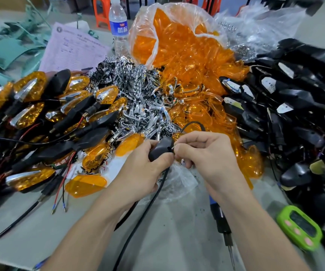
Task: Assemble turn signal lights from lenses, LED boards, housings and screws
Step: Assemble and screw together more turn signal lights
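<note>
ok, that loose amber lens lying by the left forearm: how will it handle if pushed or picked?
The amber lens looks like a thin, glossy moulded shell: probably light, stiff and slippery to pinch. It lies flat on the table, so a push likely slides it, no rolling.

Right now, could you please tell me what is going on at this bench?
A person is assembling a turn signal light by hand. The left hand holds a black housing, while the right hand pinches a small metal part against it, too small to identify. A screwdriver lies on the table, not in use. Finished lights are piled on the left, orange lenses in the middle, bare housings on the right.
</note>
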